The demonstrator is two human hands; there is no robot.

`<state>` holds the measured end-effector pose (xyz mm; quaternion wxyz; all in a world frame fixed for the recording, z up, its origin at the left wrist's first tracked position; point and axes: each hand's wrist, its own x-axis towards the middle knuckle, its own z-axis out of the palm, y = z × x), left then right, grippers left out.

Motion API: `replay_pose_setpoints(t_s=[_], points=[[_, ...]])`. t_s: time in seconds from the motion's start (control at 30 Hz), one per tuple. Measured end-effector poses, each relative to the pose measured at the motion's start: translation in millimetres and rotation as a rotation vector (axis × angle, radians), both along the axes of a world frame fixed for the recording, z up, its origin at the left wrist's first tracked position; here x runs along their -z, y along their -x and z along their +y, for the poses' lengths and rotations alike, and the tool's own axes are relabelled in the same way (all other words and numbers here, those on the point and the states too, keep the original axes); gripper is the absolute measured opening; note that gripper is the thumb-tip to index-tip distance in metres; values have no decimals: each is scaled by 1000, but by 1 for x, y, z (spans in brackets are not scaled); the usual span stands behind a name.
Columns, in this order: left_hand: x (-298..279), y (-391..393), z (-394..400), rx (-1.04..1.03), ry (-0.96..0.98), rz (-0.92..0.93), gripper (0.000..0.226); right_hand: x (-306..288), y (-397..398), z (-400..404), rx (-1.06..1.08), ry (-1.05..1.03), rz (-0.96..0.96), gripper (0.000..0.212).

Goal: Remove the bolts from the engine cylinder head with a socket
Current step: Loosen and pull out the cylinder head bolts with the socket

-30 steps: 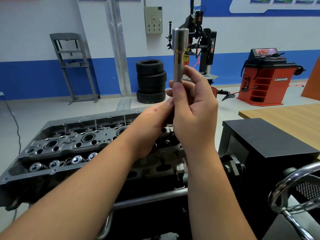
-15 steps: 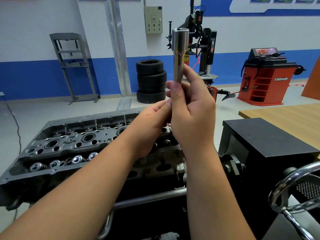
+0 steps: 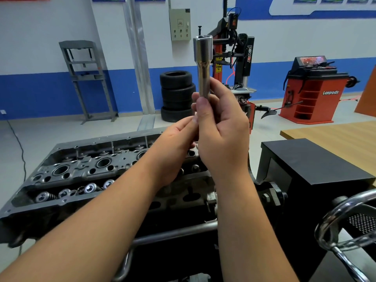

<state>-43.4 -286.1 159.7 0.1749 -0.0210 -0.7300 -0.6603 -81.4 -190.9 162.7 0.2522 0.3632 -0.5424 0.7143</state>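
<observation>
A long silver socket [image 3: 203, 66] was held upright at the centre of the frame, its wider open end uppermost. Its lower shaft was gripped by the right hand [image 3: 222, 135], thumb and fingers curled round it. The left hand [image 3: 175, 143] was pressed against the right from the left, fingers curled at the socket's hidden base. The cylinder head [image 3: 85, 169] was seen below, in the lower left, with stacked tyres [image 3: 177, 94] behind.

Automotive repair workshop: stacked tyres [image 3: 177, 96] against the blue-banded wall, a tyre changer [image 3: 237, 58], an orange wheel balancer [image 3: 311, 88], a grey shop press [image 3: 86, 78], and a bare cylinder head [image 3: 85, 169] in front
</observation>
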Motion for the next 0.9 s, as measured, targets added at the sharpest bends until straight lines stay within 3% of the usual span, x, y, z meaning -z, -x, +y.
replay_pose_setpoints(t_s=[0.3,0.43,0.57,0.73,0.9], points=[[1,0,2,-29,-6,34,29,1,2,-2,41,44,-27,35],[-1,0,2,-14,21,-15,40,1,1,-2,3,48,-34,39],[-1,0,1,1,30,-7,35,0,1,0,29,18,5,39],[1,1,3,-32,25,25,37,2,7,0,32,13,-42,25],[0,2,1,-9,52,-9,42,3,7,1,-28,3,-53,35]])
